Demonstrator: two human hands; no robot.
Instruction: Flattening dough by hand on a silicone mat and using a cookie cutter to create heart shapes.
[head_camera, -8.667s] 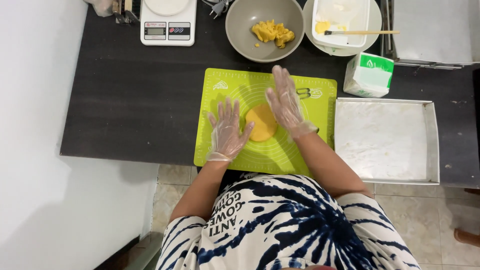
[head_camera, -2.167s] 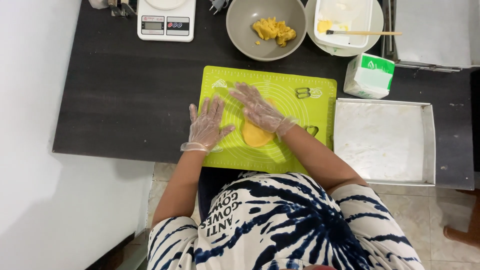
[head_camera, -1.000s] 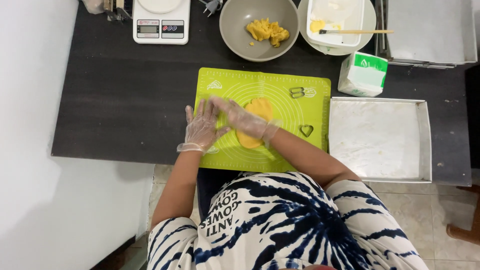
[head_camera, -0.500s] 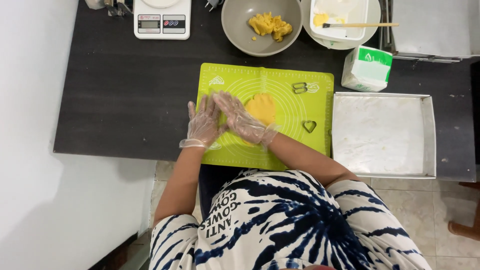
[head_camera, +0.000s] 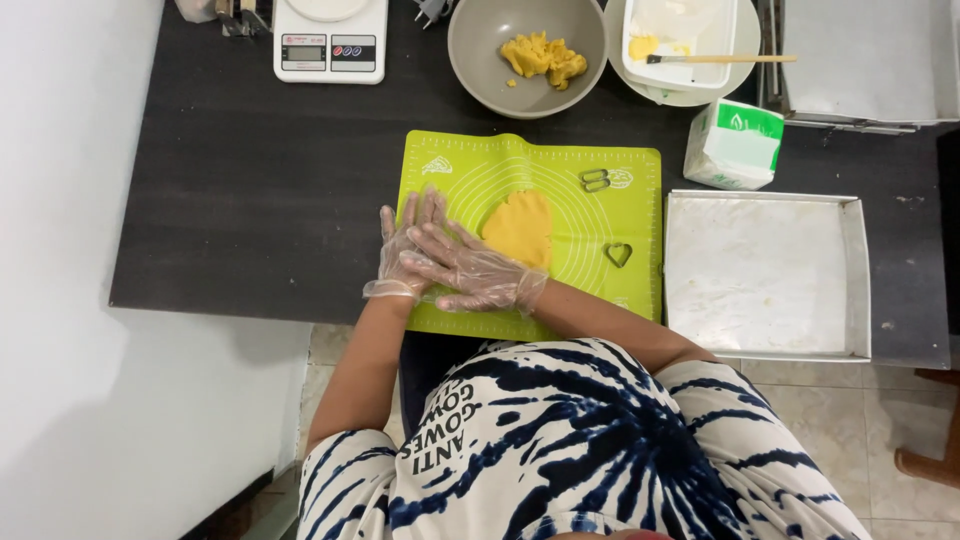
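1. On the near left edge of the green mat (head_camera: 560, 165), both gloved hands lie flat, fingers (head_camera: 425, 240) spread apart and clamped on nothing.
2. Right hand (head_camera: 470, 275) crosses over the left hand (head_camera: 405, 250), palms down.
3. Just beside the fingers, the flattened yellow dough (head_camera: 520, 228) rests in the mat's middle.
4. Farther right lie a heart-shaped cutter (head_camera: 618, 254) and a metal tray (head_camera: 765, 275).
5. Behind the tray stands a white-and-green carton (head_camera: 735, 145) on the dark table (head_camera: 260, 190).

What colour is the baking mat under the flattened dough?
The baking mat is lime green with pale circular guide lines, seen in the head view.
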